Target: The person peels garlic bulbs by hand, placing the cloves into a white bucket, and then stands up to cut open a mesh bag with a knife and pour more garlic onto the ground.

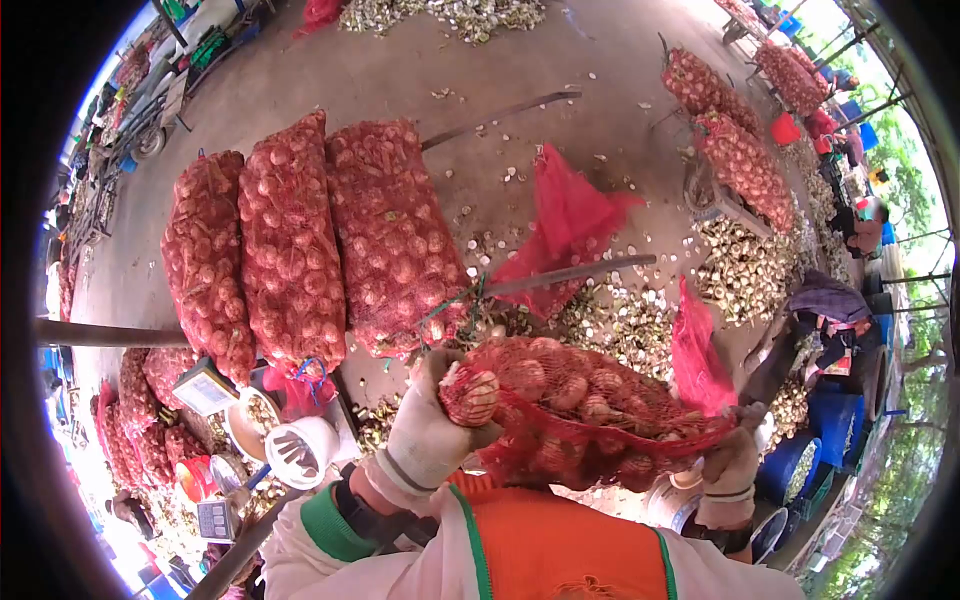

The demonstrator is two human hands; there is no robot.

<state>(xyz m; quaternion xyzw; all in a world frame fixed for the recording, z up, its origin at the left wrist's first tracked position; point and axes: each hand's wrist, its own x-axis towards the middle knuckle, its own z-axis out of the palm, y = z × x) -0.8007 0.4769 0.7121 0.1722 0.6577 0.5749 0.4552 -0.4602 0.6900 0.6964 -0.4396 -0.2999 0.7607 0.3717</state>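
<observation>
In front of my chest hangs a red mesh bag of garlic [585,400], held roughly level between my two gloved hands. My left hand [425,425] is closed around one end, where a bulb bulges inside the net by the fingers. Low on the opposite side, my right hand [732,468] grips the other end, its fingers partly hidden by the mesh. Three full red mesh sacks [285,240] lie side by side beyond my left hand. A loose red net [570,220] drapes over a bar ahead of the bag.
Metal bars [575,272] jut out near the sacks. At the lower left are a scale [204,388], a white bucket [302,450] and more sacks. Garlic scraps [745,270] cover the floor. A blue tub [795,468] is at right. A seated person [868,230] appears farther off.
</observation>
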